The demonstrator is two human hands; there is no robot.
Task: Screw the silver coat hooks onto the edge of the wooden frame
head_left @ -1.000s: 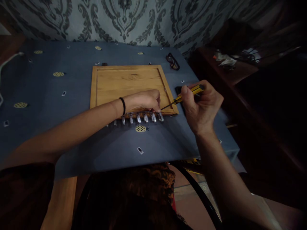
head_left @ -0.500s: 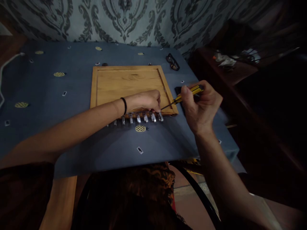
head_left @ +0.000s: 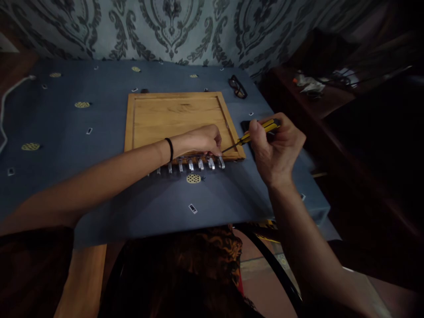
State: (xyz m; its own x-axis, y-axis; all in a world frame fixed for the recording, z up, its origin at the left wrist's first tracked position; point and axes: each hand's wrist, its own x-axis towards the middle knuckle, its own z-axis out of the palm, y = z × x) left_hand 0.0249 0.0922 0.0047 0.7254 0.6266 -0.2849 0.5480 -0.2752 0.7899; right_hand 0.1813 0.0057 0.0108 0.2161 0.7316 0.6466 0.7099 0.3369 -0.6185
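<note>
A square wooden board (head_left: pixel 172 117) with a raised rim lies on the blue tablecloth (head_left: pixel 66 145). A row of several metal hooks (head_left: pixel 195 164) sticks out along its near edge. My left hand (head_left: pixel 202 139) rests on the near rim with fingertips pinched close above the rightmost hooks. My right hand (head_left: pixel 278 145) is closed round a yellow and black screwdriver (head_left: pixel 255 132). Its thin shaft slants down and left, and the tip meets the board right at my left fingertips. Whatever sits under those fingertips is hidden.
Black glasses (head_left: pixel 237 85) lie at the cloth's far right corner. A dark flat object (head_left: pixel 247 126) lies just right of the board. A white cord (head_left: pixel 9 95) runs at the far left. A dark side table with clutter (head_left: pixel 308 84) stands to the right. Patterned wallpaper backs the table.
</note>
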